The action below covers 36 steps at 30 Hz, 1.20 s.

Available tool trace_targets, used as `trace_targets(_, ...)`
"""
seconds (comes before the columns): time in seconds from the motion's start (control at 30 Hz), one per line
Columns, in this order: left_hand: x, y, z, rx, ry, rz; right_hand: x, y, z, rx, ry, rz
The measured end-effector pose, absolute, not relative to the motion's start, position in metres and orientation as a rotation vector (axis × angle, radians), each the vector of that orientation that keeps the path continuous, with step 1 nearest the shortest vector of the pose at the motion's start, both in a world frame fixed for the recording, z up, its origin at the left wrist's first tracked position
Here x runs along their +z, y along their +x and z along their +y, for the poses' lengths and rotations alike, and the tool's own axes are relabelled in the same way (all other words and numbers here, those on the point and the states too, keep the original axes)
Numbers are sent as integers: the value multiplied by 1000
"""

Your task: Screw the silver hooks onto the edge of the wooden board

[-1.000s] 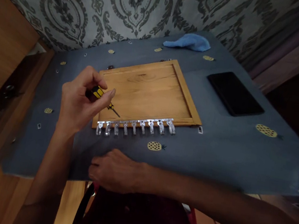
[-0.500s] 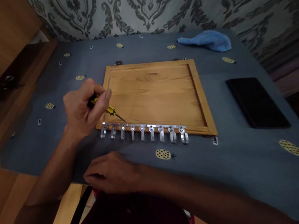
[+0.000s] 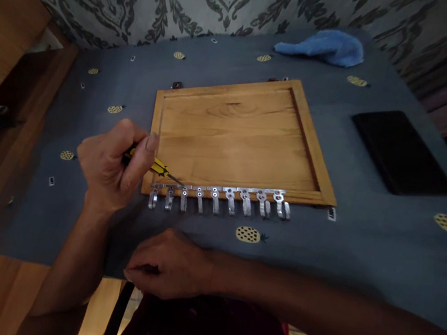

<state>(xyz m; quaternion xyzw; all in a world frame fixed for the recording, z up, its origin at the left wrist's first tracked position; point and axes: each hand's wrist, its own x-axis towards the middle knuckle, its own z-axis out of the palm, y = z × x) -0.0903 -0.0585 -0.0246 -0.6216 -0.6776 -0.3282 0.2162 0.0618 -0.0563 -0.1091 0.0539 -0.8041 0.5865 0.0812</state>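
My left hand (image 3: 112,165) is closed round a small yellow-and-black screwdriver (image 3: 158,168). Its tip touches the left end of a silver hook rail (image 3: 219,195). The rail runs along the near edge of a framed wooden panel (image 3: 237,133) lying flat on the blue-grey tablecloth (image 3: 343,236). My right hand (image 3: 169,263) rests at the near table edge, fingers curled, pinching the cloth edge or something small that I cannot make out.
A black phone (image 3: 404,152) lies at the right of the panel. A blue cloth (image 3: 323,45) is bunched at the far edge by the patterned wall. Wooden furniture (image 3: 4,34) stands at the left. A dark chair (image 3: 207,333) is below the table edge.
My left hand came down and nearer with the screwdriver, bringing its tip from above the panel onto the rail's left end. My right hand stayed at the table edge.
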Motion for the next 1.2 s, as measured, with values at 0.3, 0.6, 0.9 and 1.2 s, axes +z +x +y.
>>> trace_targets(0.3, -25, -90, -58, -883, -1724, -1865, -110, 62, -54, 1873, 149, -2273)
trace_targets(0.6, -21, -84, -59, -863, -1763, -1939, -107, 61, -53, 1895, 136, -2275)
trace_targets(0.9, -19, -91, -61, -871, -1779, -1848, -109, 61, -53, 1855, 161, -2310)
trace_targets(1.2, -16, -91, -62, -840, -1742, -1898, -110, 61, -52, 1849, 170, -2288)
